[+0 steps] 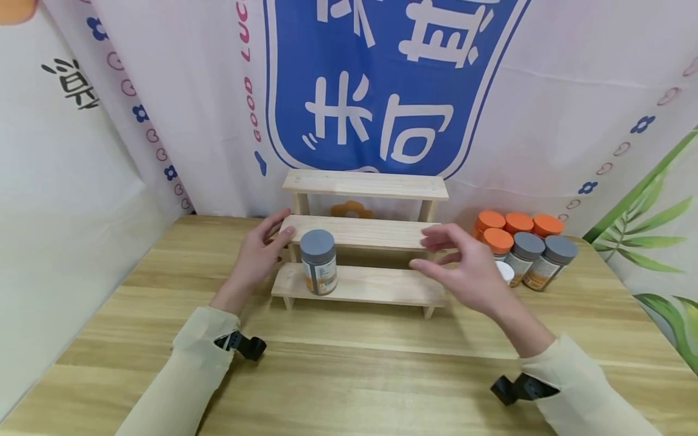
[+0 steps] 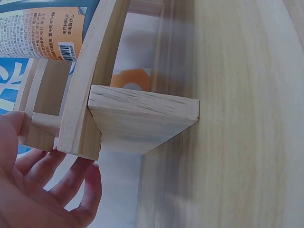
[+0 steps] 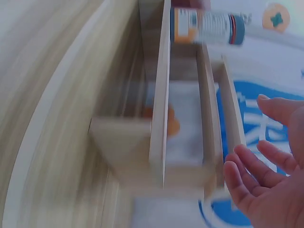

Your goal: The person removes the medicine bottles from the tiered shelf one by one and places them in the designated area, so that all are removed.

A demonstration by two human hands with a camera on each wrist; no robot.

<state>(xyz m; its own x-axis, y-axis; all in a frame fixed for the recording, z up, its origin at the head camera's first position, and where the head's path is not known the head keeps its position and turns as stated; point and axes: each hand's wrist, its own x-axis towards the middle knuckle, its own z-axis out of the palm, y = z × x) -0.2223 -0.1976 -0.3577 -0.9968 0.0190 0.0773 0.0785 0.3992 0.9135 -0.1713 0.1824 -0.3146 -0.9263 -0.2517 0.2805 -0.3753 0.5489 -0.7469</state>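
A three-tier wooden shelf (image 1: 382, 284) stands on the table. One jar with a grey lid (image 1: 319, 260) is upright on the left part of its lowest tier. My left hand (image 1: 259, 251) grips the left end of the middle tier, its thumb at the front and fingers round the end; in the left wrist view the fingers (image 2: 71, 180) curl beside the tier ends. My right hand (image 1: 463, 266) is by the right end of the middle tier, fingers loosely bent, thumb apart, holding nothing. Behind it, in the right wrist view, the shelf's end panel (image 3: 123, 147) shows blurred.
On the table's right stand several jars with orange lids (image 1: 497, 240), two with grey lids (image 1: 560, 249) and one white lid (image 1: 505, 271), partly hidden by my right hand. A printed cloth (image 1: 218, 109) hangs close behind the shelf. The wooden table (image 1: 349, 375) extends in front.
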